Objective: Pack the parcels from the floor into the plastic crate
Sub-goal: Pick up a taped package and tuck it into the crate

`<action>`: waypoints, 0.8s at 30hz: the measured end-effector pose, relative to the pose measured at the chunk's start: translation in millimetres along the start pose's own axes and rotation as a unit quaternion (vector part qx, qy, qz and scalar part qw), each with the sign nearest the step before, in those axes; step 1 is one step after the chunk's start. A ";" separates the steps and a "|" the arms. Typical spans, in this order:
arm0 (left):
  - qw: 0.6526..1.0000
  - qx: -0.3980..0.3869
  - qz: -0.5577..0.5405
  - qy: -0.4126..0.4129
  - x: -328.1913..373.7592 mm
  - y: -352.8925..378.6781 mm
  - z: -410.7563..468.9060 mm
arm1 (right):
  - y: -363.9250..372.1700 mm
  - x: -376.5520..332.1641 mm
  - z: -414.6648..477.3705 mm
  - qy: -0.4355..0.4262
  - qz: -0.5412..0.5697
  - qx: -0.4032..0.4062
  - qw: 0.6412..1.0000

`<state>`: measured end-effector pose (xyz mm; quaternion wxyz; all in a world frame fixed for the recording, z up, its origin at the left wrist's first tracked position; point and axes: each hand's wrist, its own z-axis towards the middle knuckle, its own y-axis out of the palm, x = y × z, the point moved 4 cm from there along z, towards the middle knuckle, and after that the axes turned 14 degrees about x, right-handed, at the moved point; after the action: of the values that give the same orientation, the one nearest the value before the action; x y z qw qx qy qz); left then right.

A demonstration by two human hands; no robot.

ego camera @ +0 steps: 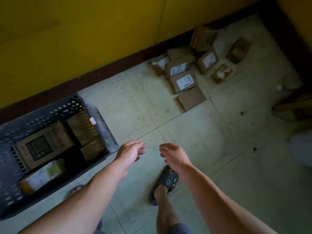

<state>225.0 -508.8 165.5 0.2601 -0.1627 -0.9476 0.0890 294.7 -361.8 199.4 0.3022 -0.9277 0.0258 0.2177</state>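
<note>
finding: the left hand (130,150) and right hand (172,153) both hang over the pale tiled floor (194,141) with fingers loosely curled and nothing in either, so the grip is released on both sides. the left hand is just beside the right-hand corner of the dark grey perforated plastic crate (101,120), not touching it.

location of task items: a cluster of small brown cardboard parcels (183,81), most with white labels, lies on the floor by the dark skirting board (118,65) under the yellow wall (84,39). it is well apart from both hands and the crate. the crate already holds several parcels, among them a large flat brown box with a dark printed panel (42,146). blur prevents a firm reading of the room left inside.

assessment: the step in hand appears to be the reach for the next parcel. recommended: take the plain unlabelled brown box (191,98) at the near end of the cluster first, as it is closest and nothing rests on it. grasp it across opposite edges, thumb on one side and fingers on the other. parcels further back seem to lean on one another, so work from the outside inward to avoid toppling them. set each parcel flat beside those in the crate rather than dropping it. mind the foot in the dark sandal (166,181) when stepping across.
</note>
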 end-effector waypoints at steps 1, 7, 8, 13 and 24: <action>1.000 -0.005 0.000 -0.001 7.2 25.3 -8.5 | -23.8 2.4 2.7 -0.002 -0.002 -0.007 1.000; 0.998 -0.049 0.023 0.022 55.0 160.1 -54.2 | -161.8 33.8 53.3 0.009 0.002 0.044 0.999; 0.998 -0.056 0.031 0.029 63.6 176.7 -60.4 | -178.6 37.5 60.3 0.014 0.006 0.052 0.999; 0.995 -0.075 0.047 0.045 104.2 248.0 -73.7 | -241.1 49.0 96.5 0.056 0.045 0.071 0.995; 0.997 -0.066 0.031 0.018 210.3 386.6 -15.9 | -335.3 -9.3 247.8 0.064 -0.007 0.035 0.997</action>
<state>163.9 -72.8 178.6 0.2634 -0.2099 -0.9411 0.0315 250.3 52.7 208.5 0.3336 -0.9287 0.0461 0.1551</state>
